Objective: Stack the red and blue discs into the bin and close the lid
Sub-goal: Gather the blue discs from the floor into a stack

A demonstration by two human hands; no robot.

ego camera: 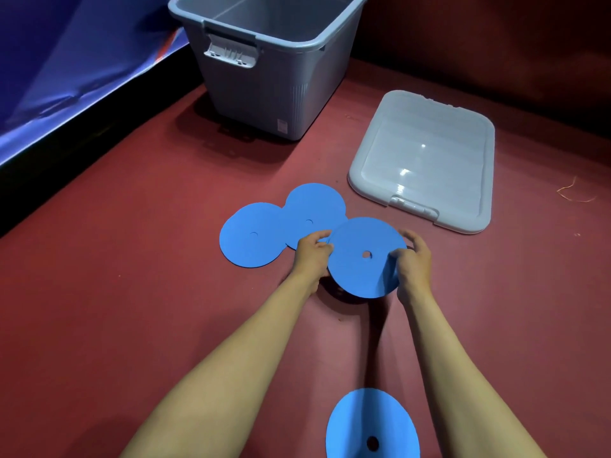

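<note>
I hold a blue disc [360, 269] with a centre hole just above the red floor, tilted. My left hand [312, 251] pinches its left edge and my right hand [413, 259] grips its right edge. Two more blue discs lie flat and overlapping to the left, one [251, 236] nearer and one [314, 206] behind it. Another blue disc [370, 421] lies near the bottom edge between my forearms. The open grey bin [264, 84] stands at the back. Its pale lid [423, 160] lies flat on the floor to the right. No red disc shows.
A blue sheet [66, 77] rises along the left side above a dark strip. A thin orange thread [573, 191] lies on the floor at far right. A dark shadow sits under the held disc.
</note>
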